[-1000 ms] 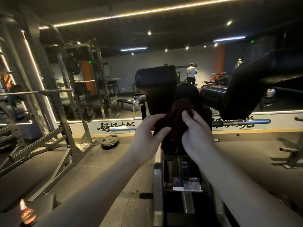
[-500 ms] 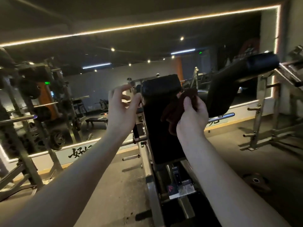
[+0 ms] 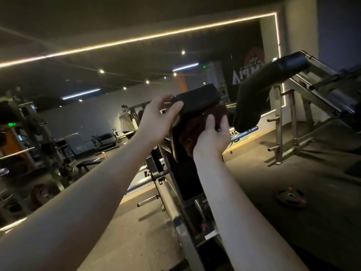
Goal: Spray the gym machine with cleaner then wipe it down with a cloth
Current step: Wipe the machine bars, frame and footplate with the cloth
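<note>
Dim gym, warm light strip (image 3: 136,38) running along the top of the wall mirror (image 3: 97,118). The person stands over the machine (image 3: 175,208), both bare forearms stretched out toward its black back pad (image 3: 197,98), which rises tilted from the steel frame. The right hand (image 3: 212,133) grips a dark maroon cloth (image 3: 197,128), fingers curled into the bunched fabric and pressing it against the face of the pad just under its top edge; a fold of cloth pokes out above the knuckles. The left hand (image 3: 158,118) is up at the pad's upper left corner, fingers fairly straight and spread, holding nothing, the thumb tip touching the pad's edge. To the right, a curved black shoulder pad (image 3: 254,94) arches up, close beside the cloth. A weight plate (image 3: 290,197) lies flat on the floor (image 3: 293,169), well apart from the machine. I see no spray bottle from here.
</note>
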Motion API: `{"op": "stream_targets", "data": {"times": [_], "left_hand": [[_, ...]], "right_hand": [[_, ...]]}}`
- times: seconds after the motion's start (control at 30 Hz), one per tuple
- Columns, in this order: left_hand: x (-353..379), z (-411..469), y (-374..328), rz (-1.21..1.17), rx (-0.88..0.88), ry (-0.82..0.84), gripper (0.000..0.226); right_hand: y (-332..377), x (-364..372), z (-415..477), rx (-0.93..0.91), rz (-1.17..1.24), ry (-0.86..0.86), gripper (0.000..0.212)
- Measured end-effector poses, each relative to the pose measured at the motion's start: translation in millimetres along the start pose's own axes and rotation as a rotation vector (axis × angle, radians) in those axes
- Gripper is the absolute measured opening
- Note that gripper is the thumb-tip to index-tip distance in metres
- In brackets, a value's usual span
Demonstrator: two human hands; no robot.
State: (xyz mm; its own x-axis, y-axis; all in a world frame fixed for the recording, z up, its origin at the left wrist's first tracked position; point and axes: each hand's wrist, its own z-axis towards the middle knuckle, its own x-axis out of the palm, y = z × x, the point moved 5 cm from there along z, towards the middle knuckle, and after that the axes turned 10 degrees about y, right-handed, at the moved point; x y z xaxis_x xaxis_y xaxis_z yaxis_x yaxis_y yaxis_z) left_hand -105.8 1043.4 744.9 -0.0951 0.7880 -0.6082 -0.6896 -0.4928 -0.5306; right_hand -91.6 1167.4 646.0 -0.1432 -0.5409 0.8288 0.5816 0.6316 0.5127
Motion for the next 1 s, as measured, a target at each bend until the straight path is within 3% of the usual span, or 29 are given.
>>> {"op": "stream_targets", "data": {"times": [0.1,0.23,0.33,0.43,0.57,0.67,0.77,0.87,1.0], "left_hand": [[3,7,6,-0.02,0.019,0.033,0.04],[5,12,13,-0.101,0.041,0.056,0.035],[9,11,18,-0.122,0.055,0.063,0.029],[10,11,21,-0.127,0.074,0.055,0.027],[15,12,22,-0.174,0.096,0.063,0.025],[16,15,27,-0.193,0.091,0.084,0.037],[15,15,30,-0.174,0.064,0.095,0.059],[14,17,33,-0.189,0.039,0.112,0.056],[11,24,38,-0.209,0.032,0.143,0.045]], "right_hand": [[1,3,13,-0.042,0.053,-0.015,0.031],[-29,17,2,-0.117,0.051,0.159,0.041],[-42,13,1,-0.254,-0.104,0.234,0.04],[-43,5,8,-0.356,-0.189,0.192,0.034],[-37,8,16,-0.477,-0.068,0.094,0.03],[-57,16,21,-0.558,-0.127,0.047,0.03],[-105,16,40,-0.315,-0.142,0.071,0.034],[-126,11,45,-0.03,0.041,0.059,0.032],[-85,16,46,-0.188,0.192,0.051,0.03]]}}
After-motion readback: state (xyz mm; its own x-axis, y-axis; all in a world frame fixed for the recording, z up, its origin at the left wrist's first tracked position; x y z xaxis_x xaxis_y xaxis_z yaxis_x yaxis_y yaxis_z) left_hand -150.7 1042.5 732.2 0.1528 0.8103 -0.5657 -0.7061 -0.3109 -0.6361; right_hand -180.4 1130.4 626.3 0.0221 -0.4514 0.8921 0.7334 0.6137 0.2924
